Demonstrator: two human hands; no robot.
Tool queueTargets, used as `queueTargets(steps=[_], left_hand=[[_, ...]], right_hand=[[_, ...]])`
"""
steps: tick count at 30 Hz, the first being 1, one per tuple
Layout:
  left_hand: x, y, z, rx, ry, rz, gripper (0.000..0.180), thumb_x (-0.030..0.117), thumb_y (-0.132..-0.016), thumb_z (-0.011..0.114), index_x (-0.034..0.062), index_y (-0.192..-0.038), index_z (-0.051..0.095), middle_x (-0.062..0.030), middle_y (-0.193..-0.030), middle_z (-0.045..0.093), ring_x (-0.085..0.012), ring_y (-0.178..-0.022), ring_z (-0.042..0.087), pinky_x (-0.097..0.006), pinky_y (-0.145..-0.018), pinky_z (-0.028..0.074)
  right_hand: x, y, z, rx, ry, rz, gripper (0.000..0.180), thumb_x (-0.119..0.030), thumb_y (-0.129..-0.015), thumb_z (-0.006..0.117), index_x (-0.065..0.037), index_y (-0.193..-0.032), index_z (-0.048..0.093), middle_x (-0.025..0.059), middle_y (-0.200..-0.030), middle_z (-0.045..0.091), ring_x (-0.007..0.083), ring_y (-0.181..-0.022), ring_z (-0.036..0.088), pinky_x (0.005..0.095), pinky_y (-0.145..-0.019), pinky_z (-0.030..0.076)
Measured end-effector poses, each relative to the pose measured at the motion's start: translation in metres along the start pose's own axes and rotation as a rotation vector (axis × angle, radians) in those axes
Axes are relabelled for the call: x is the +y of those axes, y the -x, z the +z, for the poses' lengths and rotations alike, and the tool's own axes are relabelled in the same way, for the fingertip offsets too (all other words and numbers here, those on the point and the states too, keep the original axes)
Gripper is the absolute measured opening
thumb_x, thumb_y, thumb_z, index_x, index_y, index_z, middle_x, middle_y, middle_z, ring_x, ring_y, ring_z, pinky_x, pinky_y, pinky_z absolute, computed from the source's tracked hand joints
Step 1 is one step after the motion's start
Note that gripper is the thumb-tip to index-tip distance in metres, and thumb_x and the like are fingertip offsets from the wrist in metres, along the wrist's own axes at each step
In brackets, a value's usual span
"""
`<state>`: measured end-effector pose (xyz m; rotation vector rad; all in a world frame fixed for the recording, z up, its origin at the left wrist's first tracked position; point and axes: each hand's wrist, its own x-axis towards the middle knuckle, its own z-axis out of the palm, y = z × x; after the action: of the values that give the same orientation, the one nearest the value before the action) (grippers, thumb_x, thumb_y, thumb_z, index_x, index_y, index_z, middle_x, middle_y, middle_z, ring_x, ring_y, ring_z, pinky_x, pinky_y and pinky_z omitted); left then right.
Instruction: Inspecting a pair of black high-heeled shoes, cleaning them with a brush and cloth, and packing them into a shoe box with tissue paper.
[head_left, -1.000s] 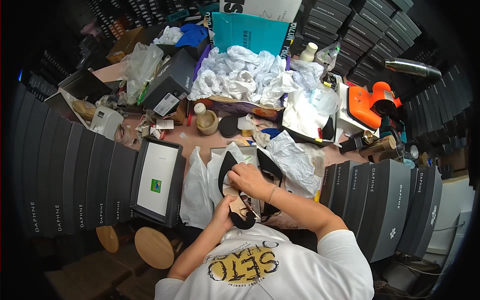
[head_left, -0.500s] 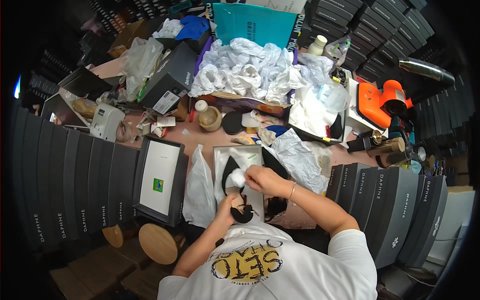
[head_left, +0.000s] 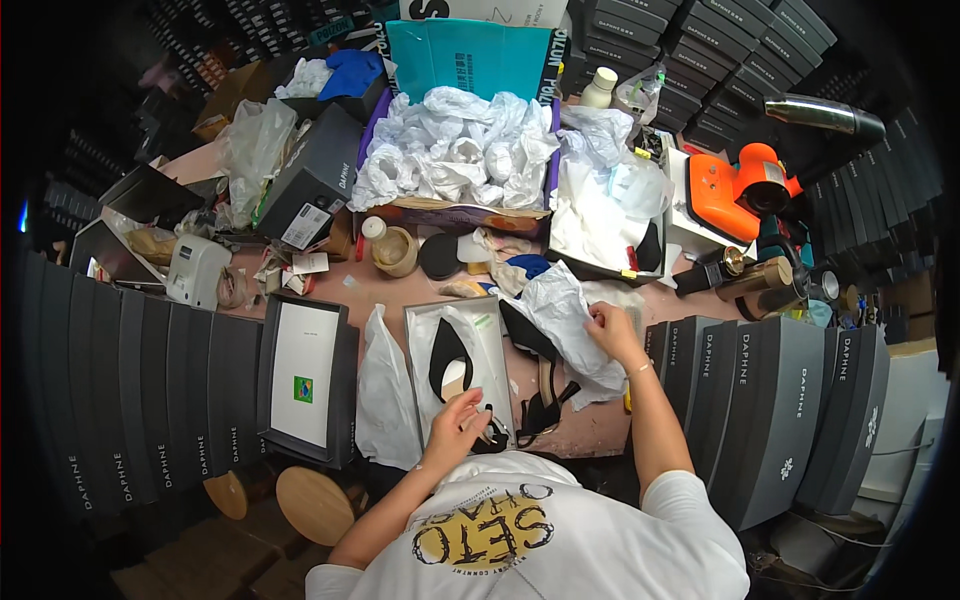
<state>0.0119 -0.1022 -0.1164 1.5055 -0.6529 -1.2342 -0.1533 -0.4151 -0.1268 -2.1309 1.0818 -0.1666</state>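
A black sandal-like shoe with a pale insole lies in an open grey shoebox lined with white paper. My left hand hovers over the near end of that shoe, its fingers apart and holding nothing. To the right of the box, a second black shoe rests on the table, partly covered by a crumpled sheet of white tissue paper. The right edge of this sheet is pinched in the fingers of my right hand.
White paper lies left of the box, beside a dark box lid. Behind stands a carton heaped with crumpled paper. A jar and an orange device stand farther back. Stacked dark shoeboxes flank both sides.
My right hand has left the shoe in the box and moved right to the tissue paper. My left hand has let go of the shoe. The white wad is no longer in my right hand.
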Motion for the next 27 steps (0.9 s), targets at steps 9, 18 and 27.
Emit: queueTargets(steps=[9, 18, 27], left_hand=[[0.052, -0.063, 0.032, 0.126, 0.838, -0.157, 0.028, 0.022, -0.095, 0.053, 0.0075, -0.119, 0.050, -0.0047, -0.109, 0.058, -0.0135, -0.098, 0.056, -0.033, -0.085, 0.046], [-0.011, -0.057, -0.004, 0.388, 1.007, -0.218, 0.019, 0.011, -0.093, 0.052, 0.0060, -0.111, 0.055, -0.0049, -0.110, 0.060, -0.0175, -0.100, 0.058, -0.036, -0.088, 0.045], [0.050, -0.034, 0.005, 0.183, 1.057, -0.054, 0.026, 0.012, -0.095, 0.047, 0.0080, -0.121, 0.048, -0.0065, -0.121, 0.055, -0.0202, -0.111, 0.053, -0.039, -0.092, 0.043]], right_hand=[[-0.151, 0.016, 0.006, -0.558, -0.249, -0.442, 0.022, -0.018, -0.083, 0.059, 0.002, -0.092, 0.064, 0.0210, -0.078, 0.065, 0.0301, -0.073, 0.066, 0.0355, -0.067, 0.050], [-0.083, -0.246, -0.018, 0.283, -0.048, -0.083, 0.050, -0.027, -0.075, 0.071, 0.004, -0.112, 0.057, 0.0173, -0.092, 0.066, 0.0307, -0.077, 0.065, 0.0406, -0.068, 0.049], [-0.085, -0.201, -0.031, 0.386, -0.904, -0.157, 0.023, -0.013, -0.089, 0.056, 0.001, -0.107, 0.059, 0.0052, -0.094, 0.065, 0.0109, -0.078, 0.058, 0.0256, -0.070, 0.046]])
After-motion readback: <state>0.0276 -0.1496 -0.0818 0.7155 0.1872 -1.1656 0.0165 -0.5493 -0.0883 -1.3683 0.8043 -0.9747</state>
